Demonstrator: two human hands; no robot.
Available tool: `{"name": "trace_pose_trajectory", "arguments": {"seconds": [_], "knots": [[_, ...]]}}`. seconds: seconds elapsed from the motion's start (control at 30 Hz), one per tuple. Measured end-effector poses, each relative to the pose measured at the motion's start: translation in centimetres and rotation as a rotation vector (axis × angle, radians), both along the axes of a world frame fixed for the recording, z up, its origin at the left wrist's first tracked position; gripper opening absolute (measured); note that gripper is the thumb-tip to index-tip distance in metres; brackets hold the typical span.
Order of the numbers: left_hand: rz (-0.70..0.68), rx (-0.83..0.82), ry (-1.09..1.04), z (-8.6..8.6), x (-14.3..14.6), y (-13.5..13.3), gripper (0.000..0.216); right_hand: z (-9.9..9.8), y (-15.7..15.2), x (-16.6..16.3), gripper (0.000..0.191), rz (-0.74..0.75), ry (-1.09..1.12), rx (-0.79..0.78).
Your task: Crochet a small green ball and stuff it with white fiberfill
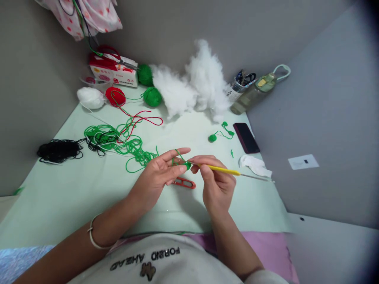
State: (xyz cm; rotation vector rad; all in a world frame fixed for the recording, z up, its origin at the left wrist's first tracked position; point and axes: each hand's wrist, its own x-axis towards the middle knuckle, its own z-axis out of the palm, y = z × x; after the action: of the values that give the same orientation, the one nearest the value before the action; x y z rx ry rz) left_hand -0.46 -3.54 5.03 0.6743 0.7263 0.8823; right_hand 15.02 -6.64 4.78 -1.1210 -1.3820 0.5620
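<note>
My left hand [161,171] pinches a small green crochet piece [184,163], with green yarn looped over its raised forefinger. My right hand [214,181] grips a yellow-handled crochet hook [227,170], its tip at the green piece and its metal end pointing right. A loose tangle of green yarn [118,142] trails across the pale green table [74,189] to my left hand. Small red snips [185,182] lie on the table just below my hands.
Balls of green [152,96], red [115,96] and white [90,98] yarn, a red-and-white box [114,71] and white stuffing [192,86] line the back. Black yarn [59,150] lies left. A dark phone [245,137], bottle [254,92], scissors cup [241,85], white scrap [256,165] sit right.
</note>
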Motion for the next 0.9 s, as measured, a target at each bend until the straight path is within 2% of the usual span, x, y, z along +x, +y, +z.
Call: {"name": "trace_pose_trajectory", "arguments": {"seconds": [0.1, 0.2, 0.23, 0.3, 0.4, 0.5, 0.67, 0.8, 0.9], "knots": [[0.056, 0.034, 0.057, 0.0, 0.3, -0.2, 0.043, -0.5, -0.5, 0.0, 0.023, -0.056, -0.224, 0.101], [-0.024, -0.076, -0.039, 0.0, 0.3, 0.0, 0.039, -0.9, -0.8, 0.2, 0.033, -0.079, -0.451, 0.238], [-0.045, -0.124, -0.084, 0.1, 0.3, 0.1, 0.036, -0.9, -0.8, 0.3, 0.033, -0.087, -0.435, 0.243], [-0.041, -0.184, -0.148, 0.1, 0.2, 0.3, 0.03, -0.6, -0.6, 0.4, 0.027, -0.11, -0.256, 0.192], [0.007, -0.14, -0.14, 0.0, 0.1, 0.5, 0.032, -0.3, -0.2, 0.4, 0.019, -0.069, 0.046, 0.04], [-0.009, -0.041, -0.085, -0.2, 0.2, 0.2, 0.036, -0.2, 0.1, 0.3, 0.016, 0.034, 0.118, -0.069], [-0.018, 0.052, 0.024, -0.4, -0.1, -0.2, 0.034, -0.3, 0.1, 0.7, 0.019, 0.088, 0.224, -0.123], [0.02, 0.09, 0.13, -0.3, -0.5, -0.3, 0.035, 0.4, -0.3, 0.8, 0.021, 0.07, 0.143, -0.121], [0.102, 0.141, 0.24, -0.1, -0.2, -0.5, 0.036, 0.4, -0.8, 0.4, 0.022, 0.029, -0.15, 0.038]]}}
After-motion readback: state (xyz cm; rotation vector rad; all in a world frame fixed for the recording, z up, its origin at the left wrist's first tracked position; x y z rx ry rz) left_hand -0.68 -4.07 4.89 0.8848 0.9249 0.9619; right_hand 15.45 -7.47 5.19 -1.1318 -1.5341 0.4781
